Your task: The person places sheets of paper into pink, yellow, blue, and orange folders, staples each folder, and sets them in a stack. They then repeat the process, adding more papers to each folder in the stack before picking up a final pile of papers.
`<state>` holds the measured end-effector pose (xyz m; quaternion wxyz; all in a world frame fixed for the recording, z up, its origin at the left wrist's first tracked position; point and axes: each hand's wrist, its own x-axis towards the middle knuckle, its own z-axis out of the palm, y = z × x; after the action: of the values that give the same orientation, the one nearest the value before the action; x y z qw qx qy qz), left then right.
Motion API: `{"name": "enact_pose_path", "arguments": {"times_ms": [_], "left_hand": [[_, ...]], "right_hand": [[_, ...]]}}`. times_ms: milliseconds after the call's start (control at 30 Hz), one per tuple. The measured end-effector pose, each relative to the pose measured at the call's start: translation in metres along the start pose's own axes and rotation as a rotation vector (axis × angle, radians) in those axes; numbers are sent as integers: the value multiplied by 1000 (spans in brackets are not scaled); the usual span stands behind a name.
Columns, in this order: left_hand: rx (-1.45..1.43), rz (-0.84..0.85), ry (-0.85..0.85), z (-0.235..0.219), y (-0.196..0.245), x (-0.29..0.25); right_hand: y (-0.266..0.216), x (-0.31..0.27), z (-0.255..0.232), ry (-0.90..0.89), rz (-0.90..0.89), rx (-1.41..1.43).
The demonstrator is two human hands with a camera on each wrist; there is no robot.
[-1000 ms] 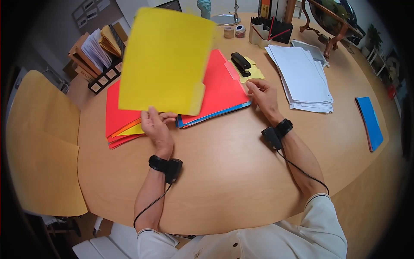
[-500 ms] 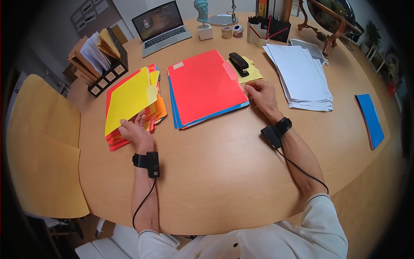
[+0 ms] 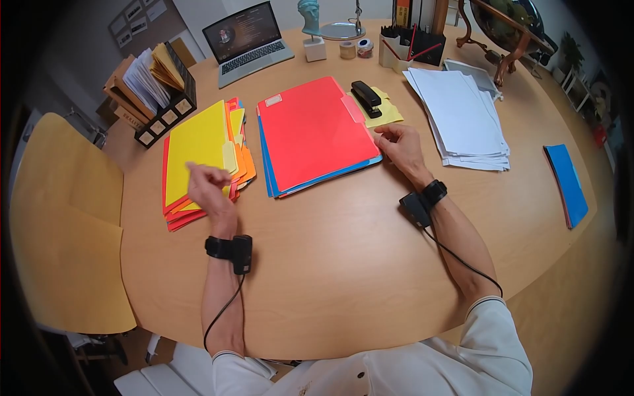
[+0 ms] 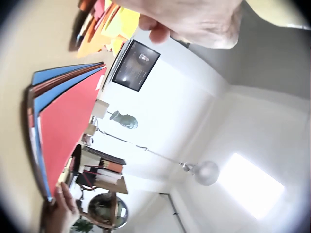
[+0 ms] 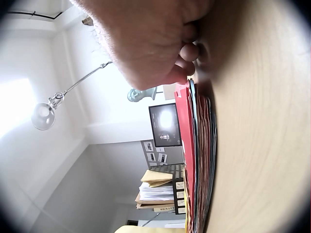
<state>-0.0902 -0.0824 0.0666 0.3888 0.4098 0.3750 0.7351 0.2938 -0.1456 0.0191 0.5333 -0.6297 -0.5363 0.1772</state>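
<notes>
My left hand (image 3: 210,188) hovers over the near right part of the left folder stack, its fingers loosely bent and holding nothing. Under it, a yellow folder (image 3: 195,145) lies flat on top of red and orange folders (image 3: 246,165). Beside this stack is a second one, topped by a red folder (image 3: 317,135) with blue folders (image 3: 267,175) below it. My right hand (image 3: 401,150) rests at that stack's near right corner. In the right wrist view its loosely curled fingers (image 5: 188,52) are right at the red folder's corner.
A black stapler (image 3: 367,99) stands on yellow paper behind my right hand. White papers (image 3: 459,119) are piled to the right, with a blue folder (image 3: 566,186) near the table edge. At the back are a laptop (image 3: 247,43), a file rack (image 3: 168,112) and a bust (image 3: 310,30).
The yellow folder, held up in my left hand a second ago, has come down leftward onto the left stack. My left hand has let go of it. My right hand has barely moved.
</notes>
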Motion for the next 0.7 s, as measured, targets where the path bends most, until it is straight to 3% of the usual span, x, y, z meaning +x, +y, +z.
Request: {"name": "enact_pose_path", "arguments": {"times_ms": [67,133,167,233,333,700], "left_hand": [[349,145,-377,18,-13,-13],[510,-40,-691,29,-9,-33],[510,-42,-691,32,-16,-41],[875,187,-924,35,-33,-54],[1016,128,-969,45,-24,-62],[1043,155,-894,42,-32,-61]], "right_hand": [[-3,0,0,-7,16,17],[-4,-1,-1,-28,46,57],[-5,-2,-1,-29,48,56],[-7,-2,-2,-22,3,48],[-5,-1,-2,-47,7,64],[-7,1,-4,-101,65,73]]}}
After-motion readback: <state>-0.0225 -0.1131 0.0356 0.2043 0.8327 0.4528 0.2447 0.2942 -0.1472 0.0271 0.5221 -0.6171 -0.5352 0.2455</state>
